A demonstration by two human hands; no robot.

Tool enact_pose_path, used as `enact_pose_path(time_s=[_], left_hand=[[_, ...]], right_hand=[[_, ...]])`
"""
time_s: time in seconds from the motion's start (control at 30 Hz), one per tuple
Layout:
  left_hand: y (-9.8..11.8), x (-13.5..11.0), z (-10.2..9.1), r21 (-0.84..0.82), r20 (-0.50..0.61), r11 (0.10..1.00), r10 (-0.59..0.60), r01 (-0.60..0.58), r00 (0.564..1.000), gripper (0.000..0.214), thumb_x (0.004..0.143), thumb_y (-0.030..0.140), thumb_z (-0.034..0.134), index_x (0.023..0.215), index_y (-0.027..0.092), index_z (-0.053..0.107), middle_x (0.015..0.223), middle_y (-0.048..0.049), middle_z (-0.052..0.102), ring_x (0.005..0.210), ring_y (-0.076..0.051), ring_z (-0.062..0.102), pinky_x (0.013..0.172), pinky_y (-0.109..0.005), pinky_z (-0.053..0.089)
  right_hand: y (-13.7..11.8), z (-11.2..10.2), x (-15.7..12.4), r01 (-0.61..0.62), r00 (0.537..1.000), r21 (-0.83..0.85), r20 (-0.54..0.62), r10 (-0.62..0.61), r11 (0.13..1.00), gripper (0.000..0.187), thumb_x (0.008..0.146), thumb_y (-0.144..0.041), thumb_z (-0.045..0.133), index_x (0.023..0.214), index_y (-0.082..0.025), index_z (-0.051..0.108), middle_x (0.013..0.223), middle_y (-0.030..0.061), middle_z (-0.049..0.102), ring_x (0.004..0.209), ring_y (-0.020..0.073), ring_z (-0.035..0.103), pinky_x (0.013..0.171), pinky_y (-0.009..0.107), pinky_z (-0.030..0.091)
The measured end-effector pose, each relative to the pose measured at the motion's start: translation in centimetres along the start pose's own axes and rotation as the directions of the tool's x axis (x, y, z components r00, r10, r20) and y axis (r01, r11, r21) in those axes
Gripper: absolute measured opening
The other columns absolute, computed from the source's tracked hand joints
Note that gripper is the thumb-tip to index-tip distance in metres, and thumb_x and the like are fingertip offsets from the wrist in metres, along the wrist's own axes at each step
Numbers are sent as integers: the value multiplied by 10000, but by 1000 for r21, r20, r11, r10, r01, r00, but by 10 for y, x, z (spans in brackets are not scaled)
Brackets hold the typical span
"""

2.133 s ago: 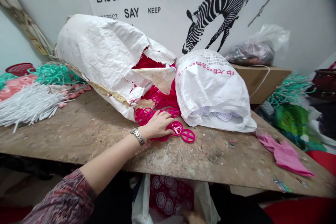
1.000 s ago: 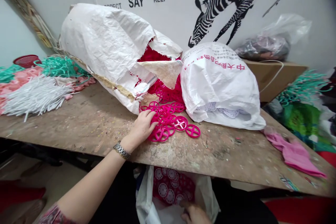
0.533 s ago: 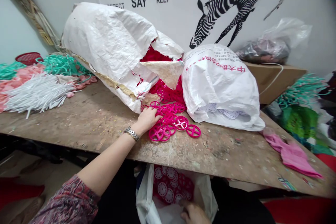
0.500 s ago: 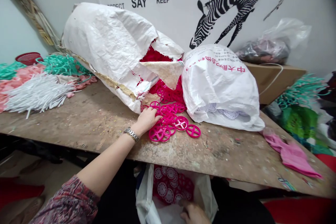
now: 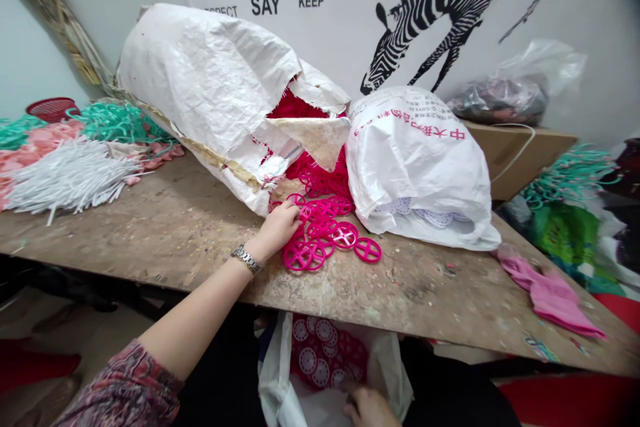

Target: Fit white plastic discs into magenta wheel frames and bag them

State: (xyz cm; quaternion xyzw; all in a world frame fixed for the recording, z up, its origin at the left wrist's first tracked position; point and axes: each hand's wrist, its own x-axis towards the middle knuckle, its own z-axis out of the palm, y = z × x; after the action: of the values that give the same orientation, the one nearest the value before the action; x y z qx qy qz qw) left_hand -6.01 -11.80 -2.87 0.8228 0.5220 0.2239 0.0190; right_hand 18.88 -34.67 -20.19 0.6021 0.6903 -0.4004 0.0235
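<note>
My left hand (image 5: pixel 279 228) rests at the left edge of a heap of magenta plastic wheels (image 5: pixel 320 233), fingers curled over the nearest rings. A metal wristwatch (image 5: pixel 246 259) sits on that wrist. The heap spills from a torn white woven sack (image 5: pixel 200 87) onto a worn wooden table (image 5: pixel 150 240). One wheel (image 5: pixel 367 249) lies apart at the right. Below the table edge, my right hand (image 5: pixel 369 407) is down in a white plastic bag (image 5: pixel 275 373) holding pink perforated discs (image 5: pixel 320 353). Its fingers are partly hidden.
A white printed bag (image 5: pixel 420 173) of lacy white discs stands against the sack. Bundled white strands (image 5: pixel 70 177), green plastic strands (image 5: pixel 117 123) and a red basket (image 5: pixel 53 109) lie at the left. A pink cloth (image 5: pixel 550 297) lies at the right, by a cardboard box (image 5: pixel 520 160).
More wheels now lie on the table than in the oldest frame. My left hand has shifted from the front of the heap to its left edge. My right hand has come into fuller view in the bag.
</note>
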Motion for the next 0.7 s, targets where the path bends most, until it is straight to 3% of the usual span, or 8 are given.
enact_pose_path(time_s=[0.13,0.23,0.33,0.5,0.6,0.7], left_hand=[[14,-17,-10,-59,-37,991,115,-117,993,81,900,129,554,839,176,580,1157,-102,616,1099,-223,603,975,-363,497],[31,-39,-17,-110,-112,952,272,-284,956,71,917,130,546,869,168,581,1252,-129,594,1170,-241,580,1008,-401,498],[51,-65,-18,-127,-152,906,385,-405,910,65,941,151,530,917,149,591,1275,-154,589,1179,-250,575,997,-414,517],[83,-98,-13,-198,-110,809,543,-554,833,112,954,134,511,1010,150,607,1349,-138,563,1296,-250,494,1062,-414,488],[93,-108,-6,-237,-156,775,565,-586,810,139,947,129,528,1059,157,606,1329,-133,582,1303,-253,486,1066,-421,489],[96,-112,4,-330,-234,778,481,-534,845,266,937,127,549,1198,177,564,1362,-150,541,1283,-254,507,1040,-427,509]], right_hand=[[-14,-15,-17,135,990,170,-75,-123,976,391,834,-190,522,1164,-220,729,1134,86,750,1102,253,677,943,278,485],[-33,-40,-39,249,963,416,-202,-178,875,369,903,-403,536,1193,-258,711,1224,76,712,1154,259,644,1001,315,480],[-54,-73,-56,337,924,606,-361,-129,720,422,931,-484,527,1261,-252,652,1182,104,716,1045,252,682,913,342,536],[-84,-120,-56,482,818,687,-576,2,543,478,901,-518,595,1277,-225,584,1119,112,717,831,206,696,716,305,564],[-97,-135,-45,502,817,700,-577,-12,508,421,843,-492,685,1139,-197,629,932,73,735,776,199,685,670,284,549],[-105,-141,-34,506,814,708,-581,-2,493,374,823,-485,708,1046,-191,646,798,34,712,721,186,670,639,270,539]])
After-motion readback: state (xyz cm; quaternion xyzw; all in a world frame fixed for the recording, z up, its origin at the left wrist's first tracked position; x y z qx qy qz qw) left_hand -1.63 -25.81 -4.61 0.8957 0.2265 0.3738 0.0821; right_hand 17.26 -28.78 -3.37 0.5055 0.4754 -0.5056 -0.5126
